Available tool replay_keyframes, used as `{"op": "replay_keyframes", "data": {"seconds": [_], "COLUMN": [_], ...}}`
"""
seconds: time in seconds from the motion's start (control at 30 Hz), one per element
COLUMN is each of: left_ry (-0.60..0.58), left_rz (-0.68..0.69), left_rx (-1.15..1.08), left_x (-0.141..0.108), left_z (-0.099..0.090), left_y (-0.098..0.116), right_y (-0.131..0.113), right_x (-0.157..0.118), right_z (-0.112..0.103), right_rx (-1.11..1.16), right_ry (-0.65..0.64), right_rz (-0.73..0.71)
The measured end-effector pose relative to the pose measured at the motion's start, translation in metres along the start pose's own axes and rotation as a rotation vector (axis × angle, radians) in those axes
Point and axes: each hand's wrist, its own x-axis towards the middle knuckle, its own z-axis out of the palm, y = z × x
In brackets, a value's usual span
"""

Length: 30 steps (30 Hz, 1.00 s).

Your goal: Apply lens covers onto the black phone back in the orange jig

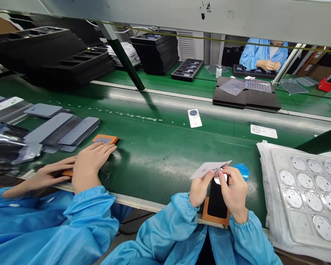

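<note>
My left hand (200, 188) grips a thin white card (206, 169) by its near edge, thumb on top. My right hand (235, 189) is closed in a pinch at the card's right end, close to a shiny silver-white piece (221, 179); whether it holds the card or that piece I cannot tell. Beneath both hands, an orange fixture (216, 217) at the belt's near edge carries a flat black phone-shaped plate (218, 202). A round blue film disc (242, 171) lies just beyond my right hand.
At right, a clear blister tray (298, 224) holds several round white discs. White cards (195, 117) lie on the green belt (154, 162). A co-worker's hands (91, 162) work at left beside grey plates (78, 130). A green post (127, 60) and overhead beam (165, 14) stand ahead.
</note>
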Motion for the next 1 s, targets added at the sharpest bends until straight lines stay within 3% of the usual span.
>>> {"op": "replay_keyframes", "data": {"seconds": [0.27,0.53,0.6,0.73,0.8,0.9,1.0], "left_ry": [-0.049,-0.075,-0.069,0.039,0.086,0.089,-0.016], "left_rz": [0.069,0.232,0.212,-0.018,-0.064,0.001,0.095], "left_rx": [0.027,0.292,0.292,0.131,0.050,0.126,0.282], "left_x": [-0.007,-0.018,-0.018,-0.009,-0.004,-0.002,-0.008], "left_z": [0.003,0.010,0.012,0.004,-0.002,-0.007,-0.003], "left_y": [-0.008,0.009,0.010,-0.002,-0.009,-0.011,-0.003], "right_y": [-0.004,-0.004,0.002,0.021,0.027,0.025,0.015], "right_x": [0.005,0.007,0.009,0.013,0.014,0.010,0.005], "right_z": [-0.003,0.007,0.009,0.004,0.000,-0.001,0.005], "right_rx": [0.015,-0.054,-0.106,-0.205,-0.195,-0.118,-0.113], "right_ry": [0.053,0.118,0.111,0.071,0.032,-0.055,-0.054], "right_rz": [0.015,0.000,0.013,0.109,0.157,0.151,0.125]}}
